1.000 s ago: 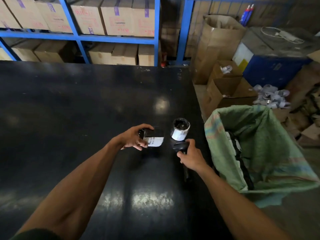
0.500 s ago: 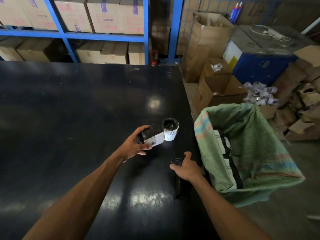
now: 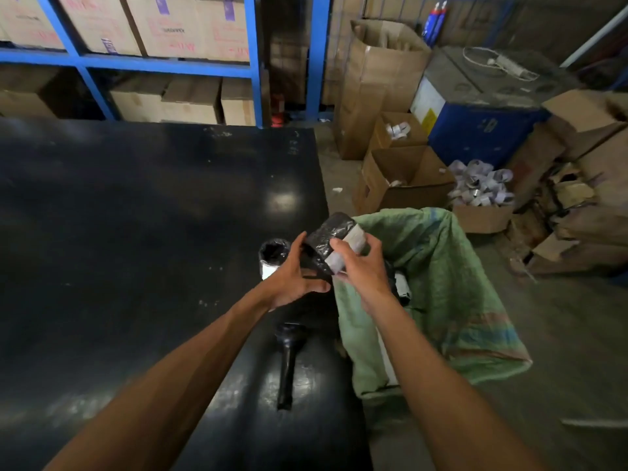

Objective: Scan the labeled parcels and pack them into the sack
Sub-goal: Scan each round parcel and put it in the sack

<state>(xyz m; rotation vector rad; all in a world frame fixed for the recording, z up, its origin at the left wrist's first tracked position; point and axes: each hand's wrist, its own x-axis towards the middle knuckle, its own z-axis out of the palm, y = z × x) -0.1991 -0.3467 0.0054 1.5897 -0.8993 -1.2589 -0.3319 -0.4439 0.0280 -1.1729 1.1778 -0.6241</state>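
A broad, glossy black table (image 3: 136, 232) fills the left and centre of the head view, its surface scuffed and catching pale reflections. Off its right edge stands a green woven plastic sack (image 3: 452, 283) with faded pink and blue stripes, its mouth open and its near rim slumped against the table's side; black-wrapped parcels with white labels (image 3: 402, 287) lie inside, mostly hidden behind the right forearm.

Both bare hands meet above the table's right edge, right at the sack's mouth. The left hand (image 3: 292, 277) has thumb and fingers spread around the lower left end of a small block-shaped parcel wrapped in crinkled black plastic film (image 3: 331, 237), and the right hand (image 3: 362, 270) closes its fingers over the parcel's right side, covering part of a white printed label (image 3: 355, 236). The parcel is held clear of the table, tilted, its far end over the sack's rim.

Just left of the left hand a second, round black-wrapped parcel with a white label (image 3: 272, 256) sits upright on the table. Nearer the person, a black handheld scanner (image 3: 288, 362) lies flat on the table, untouched, its head pointing away.
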